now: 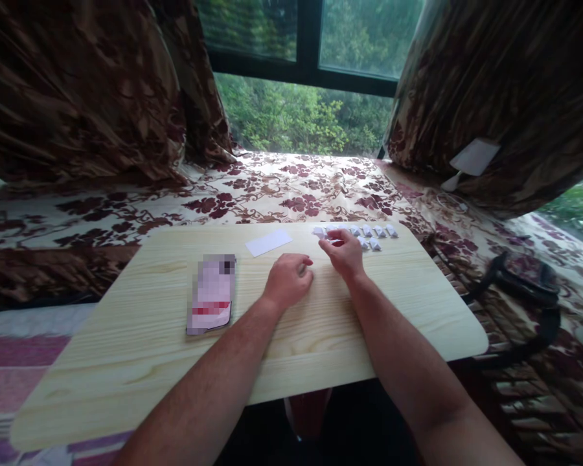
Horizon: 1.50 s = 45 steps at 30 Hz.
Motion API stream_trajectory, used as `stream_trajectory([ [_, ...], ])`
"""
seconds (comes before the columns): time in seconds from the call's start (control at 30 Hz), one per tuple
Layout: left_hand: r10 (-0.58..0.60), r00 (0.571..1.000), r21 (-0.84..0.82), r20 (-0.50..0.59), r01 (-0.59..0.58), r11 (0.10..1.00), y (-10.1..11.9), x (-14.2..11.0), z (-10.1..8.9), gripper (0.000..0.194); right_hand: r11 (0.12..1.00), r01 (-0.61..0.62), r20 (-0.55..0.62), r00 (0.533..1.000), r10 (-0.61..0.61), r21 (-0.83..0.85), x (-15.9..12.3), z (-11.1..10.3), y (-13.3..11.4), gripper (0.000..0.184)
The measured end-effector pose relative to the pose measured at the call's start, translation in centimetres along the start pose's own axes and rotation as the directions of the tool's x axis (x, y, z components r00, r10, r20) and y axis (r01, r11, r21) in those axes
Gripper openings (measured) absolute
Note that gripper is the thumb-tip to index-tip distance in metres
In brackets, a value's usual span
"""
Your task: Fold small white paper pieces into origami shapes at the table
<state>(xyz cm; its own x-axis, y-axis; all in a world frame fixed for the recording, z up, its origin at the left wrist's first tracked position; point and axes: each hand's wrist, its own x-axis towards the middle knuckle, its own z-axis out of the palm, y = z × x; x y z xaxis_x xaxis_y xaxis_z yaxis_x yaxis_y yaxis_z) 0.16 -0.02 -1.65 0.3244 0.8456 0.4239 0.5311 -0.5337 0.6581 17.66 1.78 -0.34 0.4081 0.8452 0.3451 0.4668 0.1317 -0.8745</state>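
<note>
Wood-grain table (140,362) came nearest. Phone (211,294), pixelated, lay on it, left of the left hand (289,279), which rested with curled fingers; couldn't tell if anything sat inside. Right hand (347,254), fingers bent, was at the left part of the small white pieces (376,244), set in rows near the far edge; fingertips unclear, couldn't tell if gripping. Paper slip (269,243) lay apart, beyond the left hand. Likely risk: knuckles or wrist knocking the rows askew, being so close; a draught might shift the slip. Floral cloth (301,184), then window (311,73), behind.
</note>
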Motion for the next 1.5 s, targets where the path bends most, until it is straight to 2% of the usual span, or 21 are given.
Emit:
stream_trajectory([
  [0.13, 0.073, 0.995, 0.123, 0.071, -0.081, 0.989, 0.0, 0.0, 0.3, 0.02, 0.992, -0.111, -0.073, 0.991, 0.115, 0.059, 1.6, -0.7, 1.1, 0.037],
  [0.33, 0.073, 0.994, 0.16, 0.083, -0.085, 0.983, -0.5, 0.0, 0.3, 0.023, 0.985, -0.164, -0.223, 0.964, 0.146, -0.063, 3.2, -3.2, 2.0, 0.035],
  [0.5, 0.074, 0.994, 0.128, 0.074, -0.083, 0.988, -0.7, 0.2, 0.3, 0.023, 0.946, -0.205, -0.313, 0.942, 0.121, -0.251, 4.0, -8.0, 3.7, 0.035],
  [0.63, 0.068, 0.995, 0.113, 0.077, -0.076, 0.991, -0.7, 0.3, 0.5, 0.022, 0.878, -0.283, -0.375, 0.918, 0.131, -0.386, 4.5, -12.2, 5.8, 0.035],
  [0.73, 0.067, 0.995, 0.106, 0.073, -0.075, 0.992, -0.7, 0.3, 0.6, 0.022, 0.832, -0.354, -0.388, 0.903, 0.185, -0.427, 4.7, -14.0, 7.2, 0.035],
  [0.83, 0.065, 0.996, 0.099, 0.065, -0.071, 0.992, -0.7, 0.3, 0.5, 0.022, 0.796, -0.379, -0.372, 0.904, 0.211, -0.471, 4.7, -14.5, 8.3, 0.033],
  [1.07, 0.075, 0.995, 0.093, 0.066, -0.081, 0.992, -0.7, 0.4, 0.6, 0.022, 0.744, -0.387, -0.355, 0.91, 0.214, -0.545, 4.6, -14.1, 9.2, 0.036],
  [1.5, 0.08, 0.994, 0.111, 0.075, -0.088, 0.99, -0.9, 0.4, 0.7, 0.02, 0.743, -0.356, -0.351, 0.92, 0.173, -0.567, 4.0, -13.9, 9.0, 0.036],
])
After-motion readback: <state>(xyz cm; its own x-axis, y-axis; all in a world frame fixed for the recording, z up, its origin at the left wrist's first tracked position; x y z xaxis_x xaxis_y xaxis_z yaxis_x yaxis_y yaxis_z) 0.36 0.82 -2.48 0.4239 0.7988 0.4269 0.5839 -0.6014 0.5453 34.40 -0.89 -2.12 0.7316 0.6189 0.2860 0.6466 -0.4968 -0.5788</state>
